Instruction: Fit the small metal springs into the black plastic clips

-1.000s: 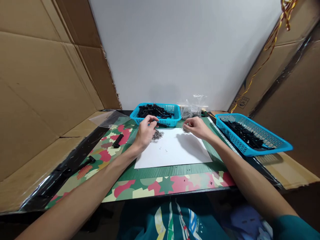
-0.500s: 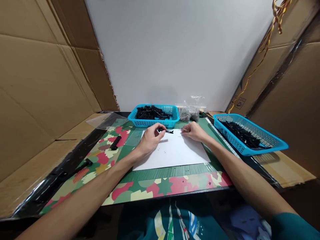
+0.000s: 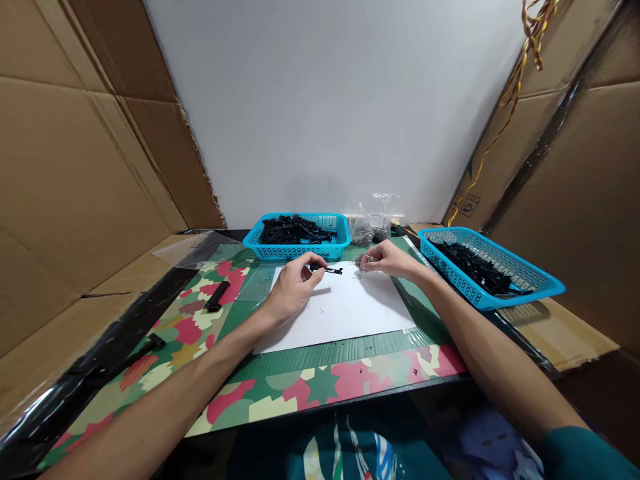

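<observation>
My left hand [image 3: 291, 288] is closed on a slim black plastic part [image 3: 333, 270], whose notched end sticks out to the right beyond the fingertips. Beneath it lies a sheet of white paper [image 3: 345, 317] with a few tiny metal bits on it. At the paper's far edge, my right hand [image 3: 393, 259] has its fingertips pinched together in a small heap of fine metal pieces [image 3: 357, 263], perhaps springs. Whatever is between those fingertips is too small to make out.
A blue basket [image 3: 297, 253] of black parts stands behind the paper, and another blue basket [image 3: 543, 287] is at the right. Clear bags [image 3: 373, 230] of metal pieces sit between them. Two black parts, one a bar [image 3: 217, 297], lie on the patterned mat at left.
The view has shifted slightly to the right. My left hand has turned the black part a little, showing more of it. My right hand stays at the heap, its fingers slightly moved.
</observation>
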{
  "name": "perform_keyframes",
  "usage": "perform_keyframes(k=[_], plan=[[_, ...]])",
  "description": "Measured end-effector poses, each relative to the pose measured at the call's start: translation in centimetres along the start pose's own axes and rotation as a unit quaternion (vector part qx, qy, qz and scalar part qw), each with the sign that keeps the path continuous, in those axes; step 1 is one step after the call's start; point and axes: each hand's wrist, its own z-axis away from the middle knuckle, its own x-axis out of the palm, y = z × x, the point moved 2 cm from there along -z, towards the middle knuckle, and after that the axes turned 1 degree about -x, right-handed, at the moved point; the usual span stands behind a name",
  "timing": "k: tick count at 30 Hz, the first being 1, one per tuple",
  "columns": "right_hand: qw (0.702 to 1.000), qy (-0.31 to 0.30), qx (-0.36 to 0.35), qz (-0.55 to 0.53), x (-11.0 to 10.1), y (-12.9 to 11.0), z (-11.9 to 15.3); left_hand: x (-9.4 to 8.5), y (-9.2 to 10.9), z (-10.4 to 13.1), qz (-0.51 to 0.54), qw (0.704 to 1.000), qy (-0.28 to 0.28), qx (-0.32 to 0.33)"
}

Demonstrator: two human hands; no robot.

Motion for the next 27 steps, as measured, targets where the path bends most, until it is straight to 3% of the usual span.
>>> perform_keyframes(k=[8,18,27], plan=[[0.996,-0.017,-0.046,0.076,1.5,0.2,-0.5,0.2,-0.8,0.1,-0.006,1.000,0.003,0.007],[0.982,-0.059,-0.093,0.154,1.6,-0.4,-0.1,0.4,-0.6,0.1,-0.005,1.000,-0.011,-0.007],[0.996,-0.054,-0.058,0.031,0.8,-0.2,-0.1,0.4,-0.5,0.2,-0.005,1.000,-0.014,-0.007]])
